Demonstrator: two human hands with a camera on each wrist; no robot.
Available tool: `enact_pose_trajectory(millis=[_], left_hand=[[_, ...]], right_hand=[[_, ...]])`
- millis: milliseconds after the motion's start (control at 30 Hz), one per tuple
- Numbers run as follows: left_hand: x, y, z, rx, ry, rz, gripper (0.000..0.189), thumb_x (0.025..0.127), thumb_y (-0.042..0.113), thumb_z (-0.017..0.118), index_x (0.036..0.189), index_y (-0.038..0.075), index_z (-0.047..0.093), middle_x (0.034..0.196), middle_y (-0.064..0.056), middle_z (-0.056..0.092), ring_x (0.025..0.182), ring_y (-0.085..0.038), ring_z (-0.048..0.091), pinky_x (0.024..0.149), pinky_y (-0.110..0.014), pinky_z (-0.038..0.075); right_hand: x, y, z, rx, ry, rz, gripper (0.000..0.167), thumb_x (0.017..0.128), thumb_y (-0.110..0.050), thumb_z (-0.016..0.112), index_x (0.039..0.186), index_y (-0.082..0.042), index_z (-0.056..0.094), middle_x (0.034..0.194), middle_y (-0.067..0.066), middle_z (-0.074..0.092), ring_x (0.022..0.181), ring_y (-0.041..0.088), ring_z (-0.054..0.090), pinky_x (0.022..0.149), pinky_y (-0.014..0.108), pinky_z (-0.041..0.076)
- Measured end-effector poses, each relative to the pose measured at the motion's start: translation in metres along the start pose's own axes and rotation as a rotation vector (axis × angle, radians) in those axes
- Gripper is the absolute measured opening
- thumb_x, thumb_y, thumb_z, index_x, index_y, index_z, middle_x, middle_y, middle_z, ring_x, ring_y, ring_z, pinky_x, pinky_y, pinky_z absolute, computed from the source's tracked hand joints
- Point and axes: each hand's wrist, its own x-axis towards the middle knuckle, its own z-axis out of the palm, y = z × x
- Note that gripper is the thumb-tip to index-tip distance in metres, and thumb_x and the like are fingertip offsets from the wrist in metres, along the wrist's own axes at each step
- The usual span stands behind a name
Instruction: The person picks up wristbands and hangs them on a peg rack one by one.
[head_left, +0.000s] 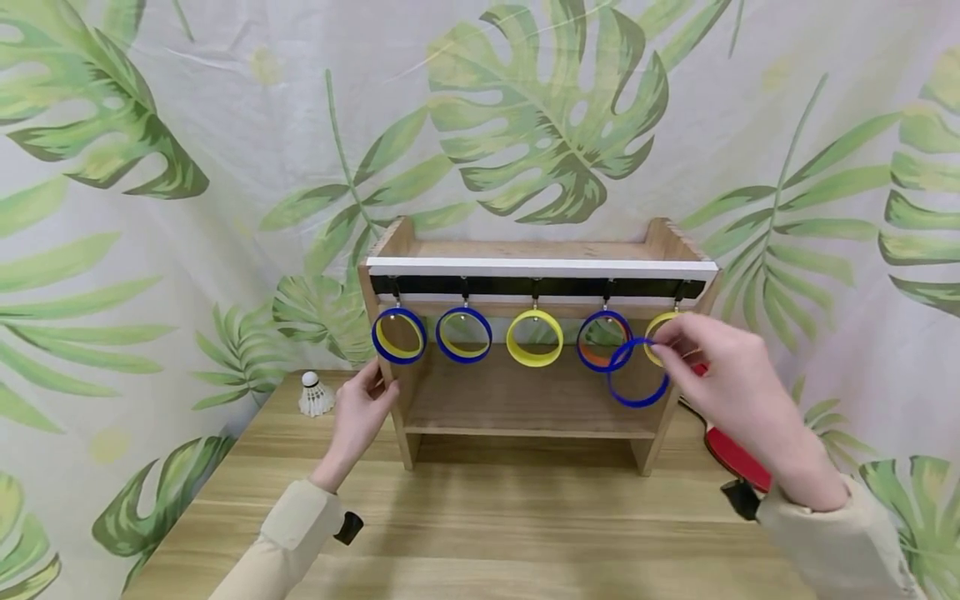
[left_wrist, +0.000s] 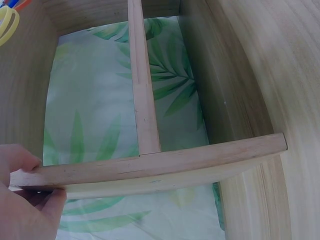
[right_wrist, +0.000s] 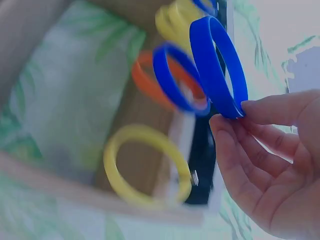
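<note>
My right hand point(head_left: 731, 379) pinches a blue wristband point(right_wrist: 201, 65) between thumb and fingertips, just in front of the right end of the hook row. In the head view this band overlaps a hanging blue band point(head_left: 585, 357), which shares its hook with an orange band point(right_wrist: 145, 86). A yellow band point(right_wrist: 120, 181) hangs from the rightmost hook, partly hidden behind my right hand in the head view. My left hand point(head_left: 363, 408) grips the left side panel point(left_wrist: 150, 167) of a wooden shelf point(head_left: 525, 408), thumb on one face and fingers on the other.
Along the shelf's front runs a black strip point(head_left: 498, 287) with several hooks. Blue and yellow bands hang at left, a yellow band point(head_left: 535, 361) at the middle. A shuttlecock point(head_left: 315, 396) stands left on the table point(head_left: 480, 533); a red paddle point(head_left: 738, 460) lies right. Leaf-patterned cloth point(head_left: 247, 108) hangs behind.
</note>
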Motion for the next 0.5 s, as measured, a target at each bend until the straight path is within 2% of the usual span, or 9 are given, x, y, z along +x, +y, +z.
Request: enact_pose_trajectory(millis=[67,133,200,300,367,500], left_hand=[[0.000,0.000,0.000,0.005,-0.004,-0.013,0.045,0.092,-0.001,0.059,0.137,0.001,0.057,0.127,-0.025,0.065,0.119,-0.034,0.065,0.098,-0.040,0.056],[0.000,0.001,0.000,0.007,-0.007,-0.012,0.045,0.092,0.000,0.059,0.137,0.001,0.057,0.127,-0.025,0.065,0.119,-0.034,0.065,0.098,-0.040,0.056],[0.000,0.001,0.000,0.004,-0.008,-0.004,0.046,0.092,-0.001,0.059,0.138,0.001,0.056,0.128,-0.025,0.065,0.119,-0.035,0.065,0.097,-0.040,0.057],[0.000,0.000,-0.001,0.010,-0.002,0.010,0.046,0.092,0.000,0.060,0.138,0.003,0.057,0.126,-0.024,0.066,0.117,-0.035,0.066,0.095,-0.039,0.058],[0.000,0.000,-0.001,0.014,0.000,0.007,0.046,0.091,0.000,0.060,0.137,0.003,0.057,0.126,-0.024,0.067,0.116,-0.034,0.066,0.094,-0.038,0.058],[-0.001,-0.001,-0.001,0.011,0.003,-0.006,0.042,0.091,0.000,0.060,0.134,0.001,0.060,0.124,-0.025,0.067,0.116,-0.034,0.066,0.095,-0.037,0.058]], right_hand=[[0.003,0.006,-0.009,-0.052,0.030,0.019,0.021,0.075,0.008,0.078,0.089,-0.006,0.069,0.083,0.003,0.073,0.069,0.011,0.064,0.067,0.001,0.046],[0.005,0.013,-0.016,-0.090,0.052,0.033,0.020,0.075,0.008,0.077,0.089,-0.006,0.069,0.083,0.003,0.073,0.070,0.002,0.062,0.068,-0.002,0.044],[0.007,0.019,-0.020,-0.107,0.064,0.040,0.019,0.076,0.008,0.077,0.088,-0.005,0.069,0.083,0.005,0.073,0.069,0.005,0.062,0.069,-0.004,0.042],[0.009,0.029,-0.023,-0.113,0.057,0.051,0.019,0.076,0.007,0.077,0.088,-0.005,0.069,0.081,0.005,0.072,0.067,0.007,0.064,0.070,-0.007,0.040],[0.009,0.035,-0.022,-0.112,0.045,0.061,0.019,0.076,0.006,0.078,0.088,-0.005,0.069,0.080,0.006,0.072,0.065,0.022,0.066,0.070,-0.008,0.039],[0.012,0.043,-0.018,-0.101,0.005,0.085,0.016,0.078,0.005,0.077,0.088,-0.005,0.069,0.081,0.007,0.072,0.067,0.023,0.067,0.069,-0.008,0.039]])
